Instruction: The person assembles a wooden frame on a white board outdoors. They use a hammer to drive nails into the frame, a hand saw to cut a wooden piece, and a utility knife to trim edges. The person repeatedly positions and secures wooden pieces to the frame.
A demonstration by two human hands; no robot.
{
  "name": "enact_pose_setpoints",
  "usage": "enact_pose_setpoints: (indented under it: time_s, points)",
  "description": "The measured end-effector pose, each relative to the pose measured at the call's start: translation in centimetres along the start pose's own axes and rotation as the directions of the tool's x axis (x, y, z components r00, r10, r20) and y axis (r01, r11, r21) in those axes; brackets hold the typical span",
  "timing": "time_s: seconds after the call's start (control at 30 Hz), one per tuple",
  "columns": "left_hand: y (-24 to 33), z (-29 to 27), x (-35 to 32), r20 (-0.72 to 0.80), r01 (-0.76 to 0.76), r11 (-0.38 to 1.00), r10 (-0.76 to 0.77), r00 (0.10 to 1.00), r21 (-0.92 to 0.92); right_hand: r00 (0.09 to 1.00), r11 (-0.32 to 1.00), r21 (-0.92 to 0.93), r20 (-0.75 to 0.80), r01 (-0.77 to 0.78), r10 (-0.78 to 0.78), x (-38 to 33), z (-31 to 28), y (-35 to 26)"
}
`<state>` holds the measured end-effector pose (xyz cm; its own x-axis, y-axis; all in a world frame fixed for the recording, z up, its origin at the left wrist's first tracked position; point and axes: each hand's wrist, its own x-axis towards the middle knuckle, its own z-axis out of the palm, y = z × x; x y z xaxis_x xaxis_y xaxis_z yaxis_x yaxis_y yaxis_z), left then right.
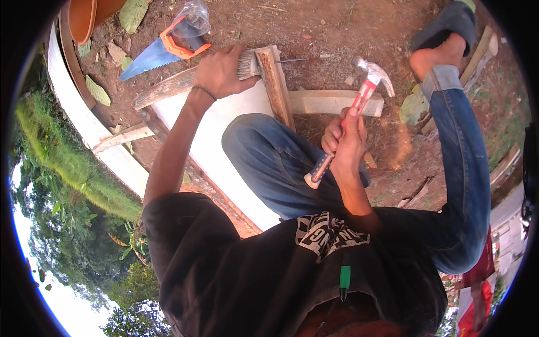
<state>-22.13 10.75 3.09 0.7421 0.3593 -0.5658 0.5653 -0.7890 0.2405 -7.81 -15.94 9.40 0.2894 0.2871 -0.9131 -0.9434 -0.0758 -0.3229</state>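
Observation:
My left hand lies over a weathered grey wooden bar, its fingers curled across the far edge. That bar meets a rough brown strip at a corner of a wooden frame around a white panel. From the corner a long nail sticks out to the right, partly driven in. A claw hammer with a red, white and dark handle is gripped in my right hand. Its head is raised to the right of the nail, apart from it. My bent knee rests over the panel.
A handsaw with an orange handle lies beyond my left hand, beside a clear plastic bag. A light plank lies against the frame's right side. A brown container is at the far left. My shod foot is far right.

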Motion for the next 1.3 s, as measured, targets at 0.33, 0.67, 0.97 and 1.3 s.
enact_pose_setpoints:
  time_s: [0.33, 0.67, 0.97, 1.3]
  points:
    - [-0.1, -0.2, 0.2, 0.085, 0.027, 1.0, -0.027, 0.996, -0.005, 0.998, 0.998, 0.001, 0.001, 0.064, -0.064, 0.9, -0.6, -0.9]
    - [0.2, -0.1, 0.0, 0.046, 0.03, 1.0, -0.03, 0.999, -0.009, 0.986, 0.987, 0.031, -0.071, 0.157, -0.154, 1.8, -1.5, -1.3]
    - [0.3, -0.1, 0.0, 0.041, 0.029, 0.999, -0.028, 0.999, -0.022, 0.996, 0.997, 0.022, -0.05, 0.071, -0.07, 2.2, -1.9, -1.8]
    - [0.3, -0.2, 0.0, 0.07, 0.091, 0.995, -0.088, 0.994, -0.04, 0.979, 0.982, 0.053, -0.106, 0.182, -0.175, 2.4, -2.5, -2.3]
